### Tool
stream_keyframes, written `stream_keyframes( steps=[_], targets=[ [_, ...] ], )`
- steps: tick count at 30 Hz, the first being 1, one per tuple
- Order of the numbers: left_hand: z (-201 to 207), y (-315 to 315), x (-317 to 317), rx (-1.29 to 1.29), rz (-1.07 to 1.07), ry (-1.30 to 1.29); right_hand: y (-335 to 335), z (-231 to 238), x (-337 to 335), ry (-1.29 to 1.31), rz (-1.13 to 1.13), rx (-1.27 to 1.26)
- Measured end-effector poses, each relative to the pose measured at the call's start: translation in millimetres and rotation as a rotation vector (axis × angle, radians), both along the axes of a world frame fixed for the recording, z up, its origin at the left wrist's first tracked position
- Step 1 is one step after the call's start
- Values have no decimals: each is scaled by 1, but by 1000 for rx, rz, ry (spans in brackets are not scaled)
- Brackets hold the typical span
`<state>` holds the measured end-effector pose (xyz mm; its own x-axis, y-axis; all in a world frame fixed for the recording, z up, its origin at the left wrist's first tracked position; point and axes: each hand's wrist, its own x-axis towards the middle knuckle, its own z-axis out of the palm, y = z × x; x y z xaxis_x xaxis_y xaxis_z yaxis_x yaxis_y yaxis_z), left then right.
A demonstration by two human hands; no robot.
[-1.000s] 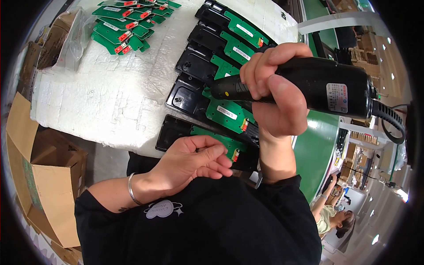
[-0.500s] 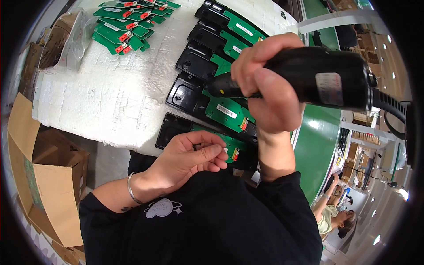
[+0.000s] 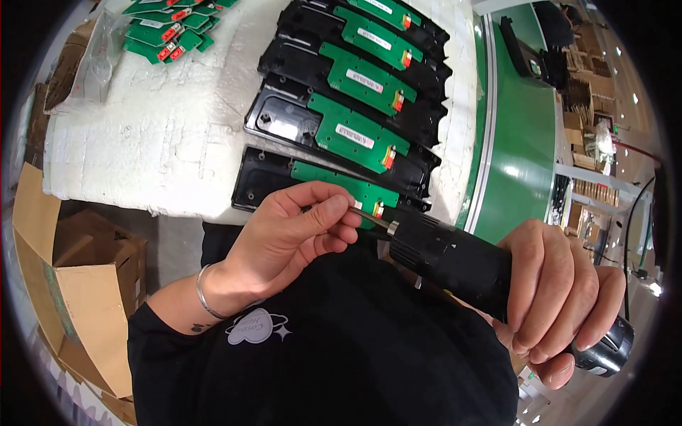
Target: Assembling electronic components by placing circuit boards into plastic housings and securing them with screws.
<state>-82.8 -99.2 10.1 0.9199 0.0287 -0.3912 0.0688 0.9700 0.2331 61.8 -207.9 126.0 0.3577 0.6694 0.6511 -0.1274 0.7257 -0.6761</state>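
Note:
My right hand (image 3: 558, 298) is wrapped round a black electric screwdriver (image 3: 447, 255), held low in front of my body with its bit pointing left. The thin metal bit (image 3: 371, 216) reaches the fingertips of my left hand (image 3: 305, 227). Those fingers are pinched together near the bit's tip; whatever they hold is too small or hidden to name. Just beyond is the nearest black plastic housing (image 3: 266, 177) with a green circuit board (image 3: 323, 177) in it, partly covered by my left hand. Another housing with its board (image 3: 355, 135) lies beside it, farther away.
Several more black housings with boards (image 3: 362, 78) run in a row to the far side of the white foam-covered table (image 3: 177, 128). A pile of green boards with red connectors (image 3: 170, 32) lies at far left. Cardboard boxes (image 3: 92, 305) stand left; a green bench (image 3: 511, 177) runs along the right.
My right hand has brought the screwdriver down from over the boards, turning its bit toward my left fingertips. My left hand stays pinched. The view has shifted, showing more of the row.

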Motion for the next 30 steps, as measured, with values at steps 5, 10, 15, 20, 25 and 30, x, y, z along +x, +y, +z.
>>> stream_keyframes(
  steps=[5,10,15,20,25,30],
  targets=[
    [-4,-11,-5,-10,-64,-23,-15,-6,-3,-5,31,-14],
    [-6,-21,-10,8,-90,-6,-23,-8,-3,-81,108,-52],
    [-8,-27,-14,97,-30,28,-25,-9,-15,-40,5,-119],
    [5,-37,-6,-30,-21,-106,-18,-19,-6,-98,1,-216],
    [-15,-39,-21,22,-183,58,1,-48,-7,-60,-139,-286],
    [-9,-26,-27,98,-243,50,4,-48,-9,-40,-175,-380]
  ],
)
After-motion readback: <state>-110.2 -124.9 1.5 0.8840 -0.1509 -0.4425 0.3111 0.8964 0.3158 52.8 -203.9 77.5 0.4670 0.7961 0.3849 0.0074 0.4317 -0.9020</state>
